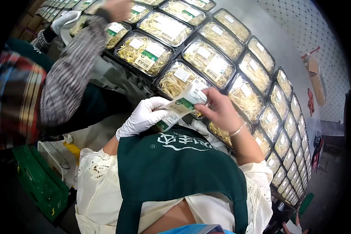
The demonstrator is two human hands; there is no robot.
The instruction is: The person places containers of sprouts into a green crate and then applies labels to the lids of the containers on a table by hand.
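Observation:
My left hand (142, 118), in a white glove, is closed around a strip of green-and-white labels (184, 103) in front of my apron. My bare right hand (221, 110) pinches the other end of that strip between thumb and fingers. Just beyond both hands lies a black tray of bean sprouts (174, 81) under a clear lid with a small white sticker. The labels partly cover this tray. Farther left, another sprout tray (145, 54) carries a green-and-white label as well as a white sticker.
Rows of lidded sprout trays (246, 93) cover the table, running far to the right. At my left a co-worker's checked sleeve (68, 74) reaches over the trays. Green crates (39, 181) and a white basket (58, 156) stand low at the left.

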